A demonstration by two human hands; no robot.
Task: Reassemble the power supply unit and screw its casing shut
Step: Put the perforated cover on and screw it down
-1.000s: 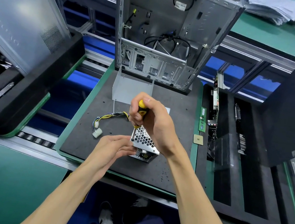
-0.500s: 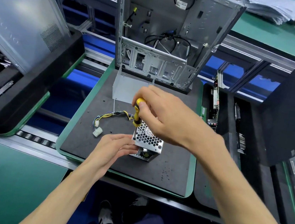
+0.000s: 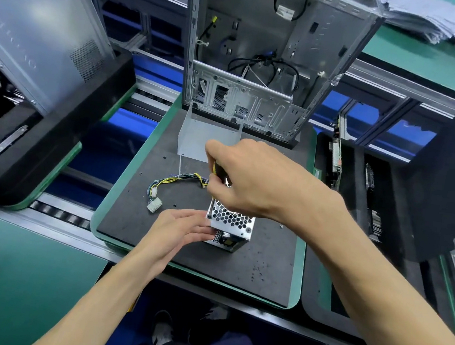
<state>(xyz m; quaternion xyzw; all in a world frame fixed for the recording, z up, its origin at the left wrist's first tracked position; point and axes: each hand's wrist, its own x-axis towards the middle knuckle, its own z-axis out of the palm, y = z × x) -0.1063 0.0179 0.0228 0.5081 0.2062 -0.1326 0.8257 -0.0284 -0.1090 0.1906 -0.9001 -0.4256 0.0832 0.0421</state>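
Both hands meet over the power supply unit [image 3: 229,225], a small metal box with a honeycomb grille that stands on the dark foam mat [image 3: 134,218]. Left hand [image 3: 182,231] lies against the box's left side, fingers nearly straight and pressed to the metal. Right hand [image 3: 244,178] hangs just above the box, fingers curled round a yellow-and-black screwdriver [image 3: 216,172] pointing down at the grille's far-left corner; the tip is hidden.

Left of the left hand, the mat is bare out to its green edge, and well beyond lies a tilted grey side panel [image 3: 37,31]. Just beyond the left hand's fingers sits the wire bundle [image 3: 167,185] with white plugs. Past the right hand a bent metal cover [image 3: 196,139] stands upright, and behind it the open computer chassis [image 3: 262,62] blocks the far side. Right of the right forearm, the mat is bare to its edge, then come black trays [image 3: 358,217] holding parts.
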